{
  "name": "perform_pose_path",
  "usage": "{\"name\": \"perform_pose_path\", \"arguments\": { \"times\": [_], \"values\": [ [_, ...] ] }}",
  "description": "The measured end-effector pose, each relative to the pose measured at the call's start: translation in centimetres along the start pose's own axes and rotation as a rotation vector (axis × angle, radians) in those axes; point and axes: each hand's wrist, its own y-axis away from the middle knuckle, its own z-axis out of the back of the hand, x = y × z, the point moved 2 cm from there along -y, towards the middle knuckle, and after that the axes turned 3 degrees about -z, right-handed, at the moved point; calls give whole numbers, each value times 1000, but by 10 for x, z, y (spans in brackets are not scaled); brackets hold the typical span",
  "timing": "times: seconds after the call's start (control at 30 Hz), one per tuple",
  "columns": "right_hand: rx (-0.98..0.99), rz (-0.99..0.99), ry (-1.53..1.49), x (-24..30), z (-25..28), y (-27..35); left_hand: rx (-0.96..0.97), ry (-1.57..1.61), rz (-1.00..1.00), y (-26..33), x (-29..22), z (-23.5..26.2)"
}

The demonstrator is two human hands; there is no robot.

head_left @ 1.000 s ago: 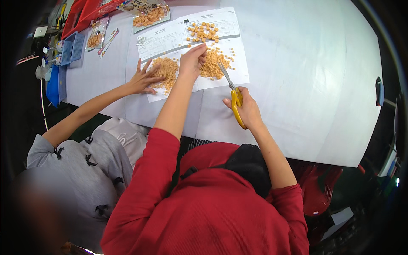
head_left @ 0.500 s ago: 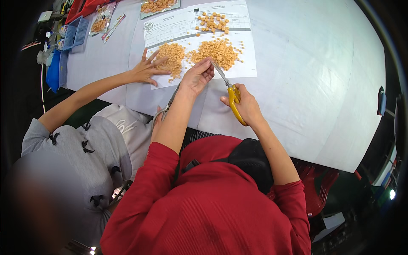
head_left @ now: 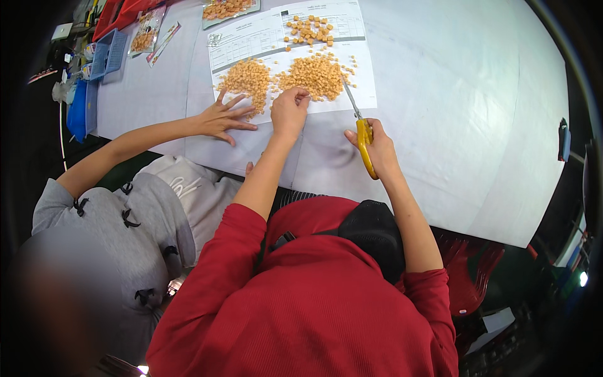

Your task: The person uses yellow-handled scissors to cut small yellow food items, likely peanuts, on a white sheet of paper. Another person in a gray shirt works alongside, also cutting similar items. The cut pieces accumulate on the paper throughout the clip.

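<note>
At the near edge of a heap of small orange cubes (head_left: 314, 75), my left hand (head_left: 290, 114) has its fingers curled together; whatever they may hold is hidden. My right hand (head_left: 383, 154) grips scissors (head_left: 364, 143) with yellow handles. The blades slant up and away, their tips close to the heap's right side. Larger orange cubes (head_left: 309, 31) lie behind this heap. A second heap of small cubes (head_left: 246, 80) sits to the left. All of them rest on printed paper sheets (head_left: 361, 56).
On my left, a co-worker's spread hand (head_left: 225, 120) lies by the left heap. A bag of cubes (head_left: 230, 9), another packet (head_left: 146, 34), a thin strip (head_left: 163, 44), blue baskets (head_left: 108, 55) and a red bin (head_left: 113, 19) stand farther off. The table (head_left: 465, 125) stretches right.
The scissors have moved right, away from my left hand, which has come down to the heap's near edge. The co-worker's hand has shifted slightly nearer; their scissors are now out of sight.
</note>
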Motion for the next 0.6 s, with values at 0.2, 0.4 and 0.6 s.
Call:
{"name": "perform_pose_path", "arguments": {
  "times": [0.2, 0.4, 0.6],
  "values": [
    [47, 4, 31, -4, -3, -8, -6, -152, -112, -1, -7, -21],
    [60, 39, 85, -4, -14, -7, 89, 374, 252, -5, 15, -26],
    [76, 72, 130, -3, -25, 0, 154, 1067, 615, 4, 14, -10]
  ]
}}
